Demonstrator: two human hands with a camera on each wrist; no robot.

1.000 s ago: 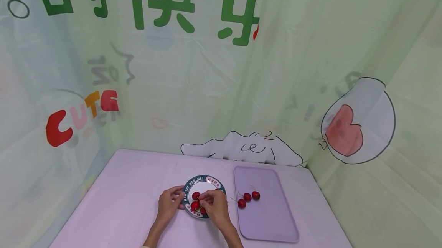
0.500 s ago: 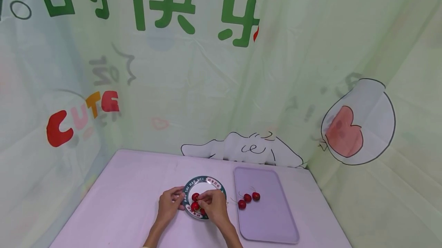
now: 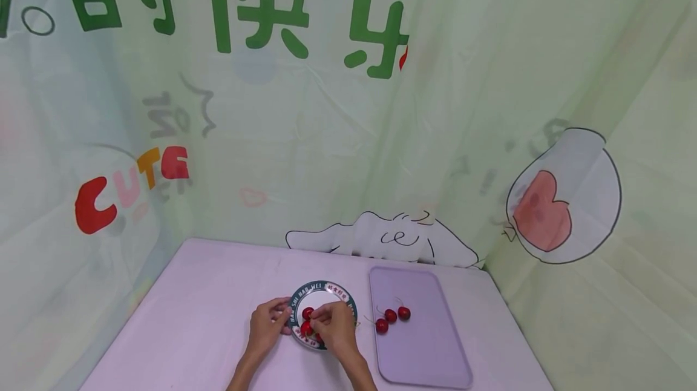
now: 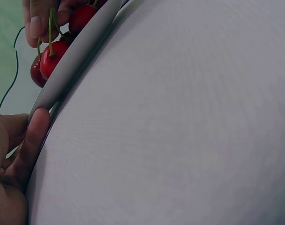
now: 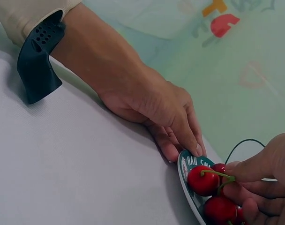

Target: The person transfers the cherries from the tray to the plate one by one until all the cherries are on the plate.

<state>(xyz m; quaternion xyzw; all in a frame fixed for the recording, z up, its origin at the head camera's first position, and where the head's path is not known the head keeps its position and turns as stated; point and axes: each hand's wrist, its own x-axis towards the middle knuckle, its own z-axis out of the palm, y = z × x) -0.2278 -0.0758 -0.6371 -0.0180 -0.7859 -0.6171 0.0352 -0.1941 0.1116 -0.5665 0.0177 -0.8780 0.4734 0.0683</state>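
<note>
Left hand (image 3: 265, 324): lower centre of the head frame, gripping the plate's left rim, thumb above and a finger underneath.
Right hand (image 3: 334, 324): just right of it, over the plate, thumb and fingers pinching a green cherry stem (image 5: 220, 174).
Sleeve (image 5: 32, 14): cream, upper left of the right wrist frame, beside a dark strap (image 5: 41, 70).
Plate (image 3: 318, 297): round, white, dark green lettered rim, lower centre.
Plate cherries (image 3: 307, 327): red, clustered on the plate, partly hidden by the right hand.
Tray (image 3: 422, 354): lilac, lower right, apart from the plate.
Tray cherries (image 3: 391, 316): three, in a slanting row towards the tray's left side.
Bench (image 3: 218, 294): pale, beneath everything.
Backdrop (image 3: 327, 137): pale green cloth, green characters along the top.
</note>
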